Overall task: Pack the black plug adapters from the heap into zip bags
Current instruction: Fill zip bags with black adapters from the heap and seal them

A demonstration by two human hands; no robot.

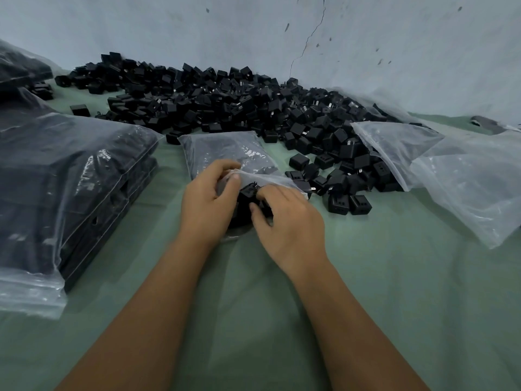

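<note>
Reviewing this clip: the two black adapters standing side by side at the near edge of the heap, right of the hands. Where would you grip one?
Take the right adapter of the pair from above, pinching its near and far faces. Its left side touches the neighbour, while the top is clear and its near, slotted face looks onto bare green cloth.

Both forearms bare, reaching forward and converging at centre. Left hand (pixel 207 201): fingers curled, thumb and fingertips in a pinching grip on thin plastic film. Right hand (pixel 287 221): back up, fingers bent down and inward, thumb tucked toward the left hand. Hands just beside each other, nearly touching.
</note>
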